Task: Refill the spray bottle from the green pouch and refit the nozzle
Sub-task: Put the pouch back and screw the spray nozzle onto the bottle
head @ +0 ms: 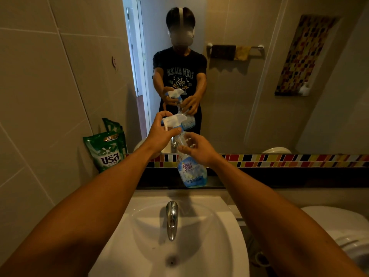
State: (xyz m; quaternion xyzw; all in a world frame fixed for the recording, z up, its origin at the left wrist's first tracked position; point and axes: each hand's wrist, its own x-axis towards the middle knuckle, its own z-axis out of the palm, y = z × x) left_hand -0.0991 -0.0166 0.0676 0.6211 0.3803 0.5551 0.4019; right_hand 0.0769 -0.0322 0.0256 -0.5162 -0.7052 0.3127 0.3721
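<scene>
Hands meet above the sink [199,226]; left hand [159,134] grips the nozzle [173,119]; right hand [197,148] holds the spray bottle [191,172] (green pouch [105,152] stands nearby).

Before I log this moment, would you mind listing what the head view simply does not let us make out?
- Spray bottle neck: covered by the left hand and right hand, so whether the nozzle is threaded on or loose is unclear.
- Bottle fill level: dim light and the label obscure it.
- Green pouch: whether it is opened cannot be told; small print is too small.
- Toilet: cut off by the right edge.
</scene>
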